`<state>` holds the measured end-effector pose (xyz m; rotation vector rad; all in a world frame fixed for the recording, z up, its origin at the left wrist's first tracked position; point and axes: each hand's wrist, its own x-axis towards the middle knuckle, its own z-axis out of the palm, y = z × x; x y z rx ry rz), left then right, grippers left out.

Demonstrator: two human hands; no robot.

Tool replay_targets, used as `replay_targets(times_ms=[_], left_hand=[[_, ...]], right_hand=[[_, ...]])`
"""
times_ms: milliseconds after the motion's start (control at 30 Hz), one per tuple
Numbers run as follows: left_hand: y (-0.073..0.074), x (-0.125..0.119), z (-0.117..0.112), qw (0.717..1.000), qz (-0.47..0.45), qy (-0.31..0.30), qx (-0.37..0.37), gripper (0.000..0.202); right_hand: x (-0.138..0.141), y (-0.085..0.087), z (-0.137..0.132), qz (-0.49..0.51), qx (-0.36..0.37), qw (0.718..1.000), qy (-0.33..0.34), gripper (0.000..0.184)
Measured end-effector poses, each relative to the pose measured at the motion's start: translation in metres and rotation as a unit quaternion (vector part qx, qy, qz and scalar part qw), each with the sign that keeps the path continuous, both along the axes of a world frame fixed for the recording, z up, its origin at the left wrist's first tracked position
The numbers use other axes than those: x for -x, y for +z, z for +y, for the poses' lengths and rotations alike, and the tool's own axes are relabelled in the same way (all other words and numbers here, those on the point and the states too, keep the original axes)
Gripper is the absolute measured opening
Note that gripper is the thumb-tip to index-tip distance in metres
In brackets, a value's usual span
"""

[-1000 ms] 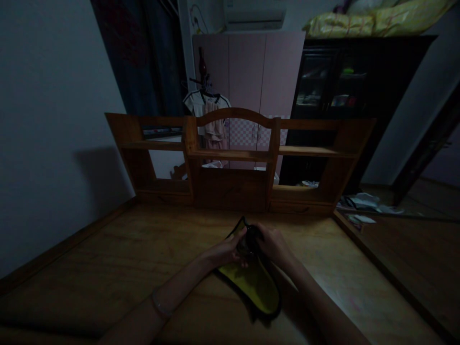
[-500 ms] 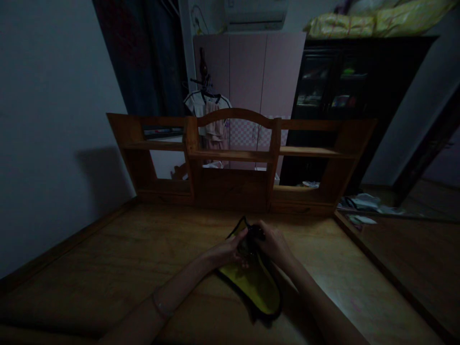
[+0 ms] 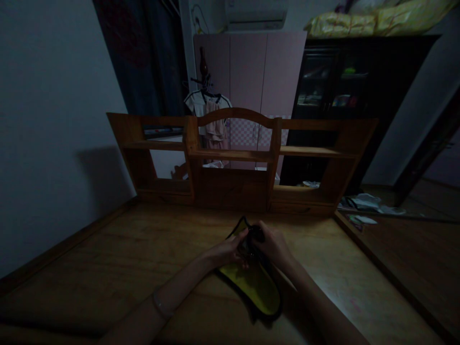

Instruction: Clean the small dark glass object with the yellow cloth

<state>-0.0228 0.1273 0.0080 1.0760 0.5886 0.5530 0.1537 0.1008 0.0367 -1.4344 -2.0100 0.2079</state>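
Forearms come in from the bottom edge of the frame and meet just below centre, the left one wearing a thin band [image 3: 159,303] at the wrist. Under them a yellow fabric piece [image 3: 258,290] with black edging lies flat on the wooden counter [image 3: 108,258], its rounded end toward the lower edge and its dark upper end lifted between the hands. The left hand [image 3: 230,250] has its grip pinched together on that upper end, and the right hand [image 3: 276,245] curls its grip closed over the same dark part from the other side, the two hands nearly touching. What the fingertips hold there is too dark to make out. In this dim light, any small fastening at that end would be easy to misjudge, and because only one end is held, a tug could drag the loose lower end across the counter. Beyond the hands stands a wooden shelf unit [image 3: 233,158] with an arched middle. Through it show hanging clothes [image 3: 212,120], with a pink wardrobe [image 3: 266,72] behind them. A dark cabinet [image 3: 334,86] stands at upper right with yellow bedding [image 3: 377,17] on top.
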Motion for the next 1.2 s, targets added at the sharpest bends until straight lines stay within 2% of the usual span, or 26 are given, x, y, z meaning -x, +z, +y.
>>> replay_targets(times_ms=[267,433,733,933,1200], left_hand=[[-0.0027,0.0006,0.0018,1.000,-0.001,0.001,0.015,0.063],[-0.0040,-0.0001,0.0023,1.000,-0.010,-0.008,0.021,0.060],[-0.0010,0.0004,0.0007,1.000,0.003,0.000,0.009,0.059],[-0.0044,0.0001,0.0026,1.000,0.004,-0.003,0.012,0.060],[-0.0054,-0.0007,0.0021,1.000,0.004,0.009,0.001,0.061]], right_hand=[[-0.0010,0.0030,-0.0010,-0.038,0.024,0.999,-0.002,0.025],[-0.0004,0.0038,-0.0010,-0.054,0.029,0.998,-0.012,0.031],[-0.0019,0.0007,0.0004,-0.006,-0.007,1.000,0.023,0.027],[-0.0013,-0.0009,0.0021,0.031,-0.028,0.998,0.052,0.025],[-0.0002,-0.0045,0.0041,0.037,-0.027,0.998,0.040,0.025]])
